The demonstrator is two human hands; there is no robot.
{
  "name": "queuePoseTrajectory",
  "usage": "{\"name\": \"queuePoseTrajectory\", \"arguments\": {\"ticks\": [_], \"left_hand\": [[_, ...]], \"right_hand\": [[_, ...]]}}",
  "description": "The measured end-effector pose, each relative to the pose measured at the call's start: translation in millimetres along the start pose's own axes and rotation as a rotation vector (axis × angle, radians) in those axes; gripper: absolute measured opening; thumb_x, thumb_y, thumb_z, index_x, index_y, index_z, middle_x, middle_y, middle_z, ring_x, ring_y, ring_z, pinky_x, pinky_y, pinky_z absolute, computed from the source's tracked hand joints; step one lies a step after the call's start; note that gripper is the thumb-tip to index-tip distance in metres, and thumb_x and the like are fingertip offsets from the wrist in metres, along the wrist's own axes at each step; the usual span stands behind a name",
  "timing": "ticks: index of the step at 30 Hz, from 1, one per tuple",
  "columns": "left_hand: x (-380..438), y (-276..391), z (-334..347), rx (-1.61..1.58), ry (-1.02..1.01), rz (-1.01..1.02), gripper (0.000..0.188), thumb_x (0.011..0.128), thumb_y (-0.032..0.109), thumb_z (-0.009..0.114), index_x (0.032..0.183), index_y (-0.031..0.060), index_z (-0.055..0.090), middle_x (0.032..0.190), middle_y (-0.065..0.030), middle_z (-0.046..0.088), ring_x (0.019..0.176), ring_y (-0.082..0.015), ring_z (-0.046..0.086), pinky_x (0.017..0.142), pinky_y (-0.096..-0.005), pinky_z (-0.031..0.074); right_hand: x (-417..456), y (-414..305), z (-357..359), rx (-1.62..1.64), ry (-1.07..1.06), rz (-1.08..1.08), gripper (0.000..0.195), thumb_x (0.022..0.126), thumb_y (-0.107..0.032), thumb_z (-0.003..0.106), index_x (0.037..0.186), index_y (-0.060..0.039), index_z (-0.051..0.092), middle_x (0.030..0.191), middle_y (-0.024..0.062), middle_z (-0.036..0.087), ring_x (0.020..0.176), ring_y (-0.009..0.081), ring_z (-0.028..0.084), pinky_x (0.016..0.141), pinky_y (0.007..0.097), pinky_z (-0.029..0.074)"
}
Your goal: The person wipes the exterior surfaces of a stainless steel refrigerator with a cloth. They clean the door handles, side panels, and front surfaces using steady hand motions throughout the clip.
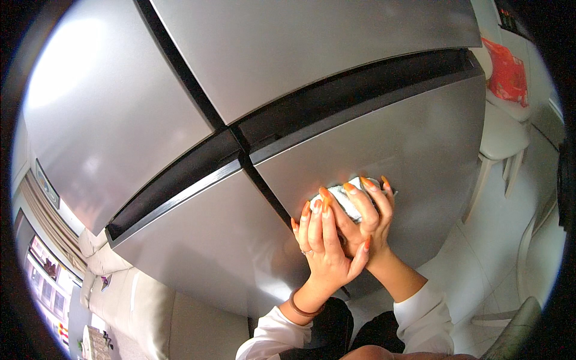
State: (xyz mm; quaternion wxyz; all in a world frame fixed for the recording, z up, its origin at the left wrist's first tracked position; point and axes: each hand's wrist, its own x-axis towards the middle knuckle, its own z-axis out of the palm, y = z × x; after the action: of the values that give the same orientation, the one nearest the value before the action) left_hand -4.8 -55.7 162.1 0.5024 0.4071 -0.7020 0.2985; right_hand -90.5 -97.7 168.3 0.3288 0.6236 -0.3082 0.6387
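Before me stands a refrigerator with grey metallic doors point(342, 49) and black recessed gaps between them. A folded white cloth point(344, 200) lies against its lower right door. My right hand point(371, 211) has its fingers spread over the cloth and presses on it. Beside and partly against it, my left hand point(326, 247) is raised with long orange nails, a ring and a brown bracelet at the wrist. The left fingertips are near the cloth's left end; whether they grip it I cannot tell.
At the right, a red plastic bag point(508, 72) rests on a pale chair point(504, 135), with another chair point(540, 252) nearer. A beige sofa point(130, 301) stands at the lower left, near a window point(49, 292) and a striped curtain point(49, 216).
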Motion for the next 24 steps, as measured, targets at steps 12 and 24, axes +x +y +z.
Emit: {"name": "queuePoseTrajectory", "arguments": {"ticks": [12,24], "left_hand": [[0,0,1,-0.022,0.006,-0.004,0.075,0.077,0.039,0.058,0.130,-0.0079,0.033,0.135,-0.0229,0.032,0.126,-0.0372,0.028,0.105,-0.0489,0.014],[-3,-3,-1,-0.068,-0.007,0.021,0.078,0.075,0.034,0.062,0.132,-0.0078,0.028,0.136,-0.0232,0.029,0.127,-0.0409,0.026,0.104,-0.0518,0.016]], "right_hand": [[1,-1,-1,-0.004,-0.010,0.000,0.028,0.081,-0.031,0.059,0.106,-0.0174,0.060,0.118,0.0081,0.040,0.113,0.0292,0.036,0.097,0.0517,0.031],[-8,-1,8,0.032,-0.015,0.026,0.032,0.082,-0.031,0.058,0.113,-0.0212,0.058,0.126,0.0066,0.038,0.121,0.0286,0.034,0.098,0.0533,0.028]]}}
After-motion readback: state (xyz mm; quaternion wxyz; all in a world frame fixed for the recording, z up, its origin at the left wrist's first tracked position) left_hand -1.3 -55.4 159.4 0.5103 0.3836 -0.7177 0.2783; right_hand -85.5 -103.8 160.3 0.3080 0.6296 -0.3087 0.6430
